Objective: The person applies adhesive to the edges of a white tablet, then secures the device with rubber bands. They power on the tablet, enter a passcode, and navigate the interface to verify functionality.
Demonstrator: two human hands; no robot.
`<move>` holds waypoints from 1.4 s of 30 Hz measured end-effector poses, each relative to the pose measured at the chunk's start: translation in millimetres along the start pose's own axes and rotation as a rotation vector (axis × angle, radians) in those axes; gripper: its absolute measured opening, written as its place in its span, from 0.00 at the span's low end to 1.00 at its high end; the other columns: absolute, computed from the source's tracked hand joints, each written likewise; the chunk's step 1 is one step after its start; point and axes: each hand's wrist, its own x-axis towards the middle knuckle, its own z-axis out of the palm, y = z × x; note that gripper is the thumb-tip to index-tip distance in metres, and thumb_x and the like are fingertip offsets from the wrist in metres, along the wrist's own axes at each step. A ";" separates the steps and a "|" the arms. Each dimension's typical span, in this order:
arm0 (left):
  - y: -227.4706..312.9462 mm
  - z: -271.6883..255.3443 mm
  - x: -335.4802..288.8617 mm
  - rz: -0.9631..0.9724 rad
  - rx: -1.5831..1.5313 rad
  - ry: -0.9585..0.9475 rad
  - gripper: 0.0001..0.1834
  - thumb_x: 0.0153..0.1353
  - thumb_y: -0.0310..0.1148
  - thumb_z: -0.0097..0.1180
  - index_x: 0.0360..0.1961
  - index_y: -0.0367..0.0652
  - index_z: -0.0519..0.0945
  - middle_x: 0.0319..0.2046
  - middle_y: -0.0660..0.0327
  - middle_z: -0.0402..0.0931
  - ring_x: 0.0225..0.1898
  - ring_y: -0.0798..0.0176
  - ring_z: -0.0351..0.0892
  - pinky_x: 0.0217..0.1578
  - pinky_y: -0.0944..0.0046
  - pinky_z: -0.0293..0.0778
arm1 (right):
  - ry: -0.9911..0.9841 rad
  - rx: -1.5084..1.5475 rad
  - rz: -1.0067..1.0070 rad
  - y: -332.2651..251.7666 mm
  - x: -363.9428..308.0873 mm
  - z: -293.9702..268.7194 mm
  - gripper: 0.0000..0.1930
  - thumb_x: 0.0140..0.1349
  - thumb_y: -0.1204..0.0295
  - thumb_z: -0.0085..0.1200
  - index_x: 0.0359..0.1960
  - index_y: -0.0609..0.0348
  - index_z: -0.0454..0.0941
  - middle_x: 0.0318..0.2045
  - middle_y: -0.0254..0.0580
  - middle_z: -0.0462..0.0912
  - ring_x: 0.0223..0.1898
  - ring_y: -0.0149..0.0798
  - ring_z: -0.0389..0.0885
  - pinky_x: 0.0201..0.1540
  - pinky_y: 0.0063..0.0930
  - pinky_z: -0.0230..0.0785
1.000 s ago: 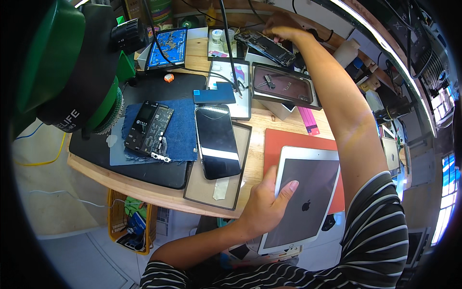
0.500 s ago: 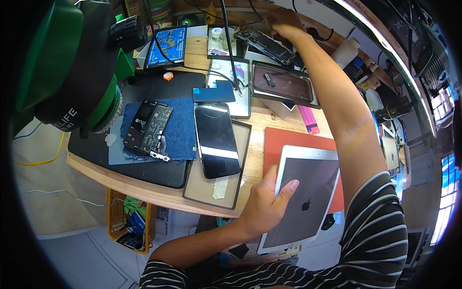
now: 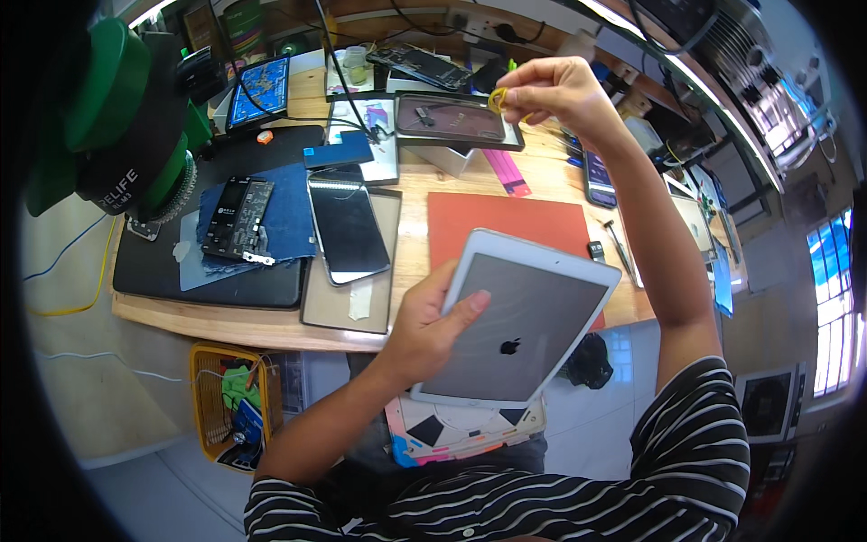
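Observation:
My left hand (image 3: 426,316) grips a white tablet (image 3: 564,339) by its left edge, thumb on the glass. The tablet's dark screen shows a pale logo, and it is held tilted over the bench's front edge, overlapping an orange-red mat (image 3: 506,212). Raised above the far part of the bench, my right hand (image 3: 569,95) pinches a yellow loop (image 3: 497,99) of thin cord or cable. A bit of bright green shows just behind its fingers. Nearest below this hand is a dark tray (image 3: 452,140) holding a clear phone case.
A green and black microscope (image 3: 117,126) stands at the left. Right of it are a circuit board (image 3: 237,217) on denim cloth (image 3: 293,212) and a black phone (image 3: 348,230). Pink strips (image 3: 508,172) lie beyond the mat. On the floor sits a yellow basket (image 3: 208,415).
My right hand has come back from the cluttered far edge and now holds the yellow loop up. The tablet has turned clockwise in my left hand. The whole view has shifted.

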 end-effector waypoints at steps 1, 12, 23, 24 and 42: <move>3.0 -1.2 -8.8 0.007 0.004 -0.012 0.20 0.72 0.34 0.56 0.58 0.32 0.73 0.47 0.59 0.80 0.47 0.70 0.76 0.51 0.68 0.72 | -0.009 0.009 0.055 -3.2 -25.3 -1.7 0.10 0.61 0.71 0.65 0.42 0.63 0.87 0.31 0.40 0.89 0.29 0.27 0.88 0.30 0.17 0.76; 75.3 9.9 -69.2 0.488 0.245 0.208 0.24 0.65 0.32 0.63 0.58 0.30 0.74 0.48 0.57 0.80 0.50 0.67 0.77 0.55 0.66 0.70 | -0.064 -0.249 0.252 55.2 -147.0 3.1 0.09 0.57 0.74 0.63 0.37 0.63 0.89 0.22 0.40 0.85 0.19 0.27 0.82 0.21 0.22 0.73; 120.2 24.7 -21.2 0.645 0.554 0.200 0.16 0.69 0.30 0.61 0.53 0.32 0.79 0.44 0.62 0.82 0.44 0.73 0.76 0.50 0.72 0.69 | 0.005 -0.192 0.240 52.8 -173.4 -7.6 0.10 0.58 0.72 0.65 0.37 0.65 0.89 0.22 0.41 0.85 0.19 0.28 0.83 0.22 0.24 0.72; 117.9 26.8 -19.0 0.643 0.551 0.199 0.16 0.68 0.30 0.61 0.53 0.32 0.79 0.44 0.62 0.82 0.43 0.74 0.76 0.49 0.72 0.69 | 0.004 -0.186 0.255 60.7 -173.3 -8.0 0.10 0.58 0.72 0.65 0.38 0.65 0.89 0.22 0.40 0.86 0.19 0.27 0.82 0.21 0.23 0.72; 72.5 21.6 13.6 0.645 0.290 0.189 0.16 0.69 0.30 0.59 0.54 0.33 0.77 0.49 0.59 0.81 0.49 0.70 0.77 0.55 0.67 0.68 | 0.121 0.039 0.202 26.4 -173.5 -18.0 0.08 0.57 0.69 0.68 0.32 0.61 0.86 0.24 0.32 0.83 0.22 0.24 0.78 0.21 0.19 0.66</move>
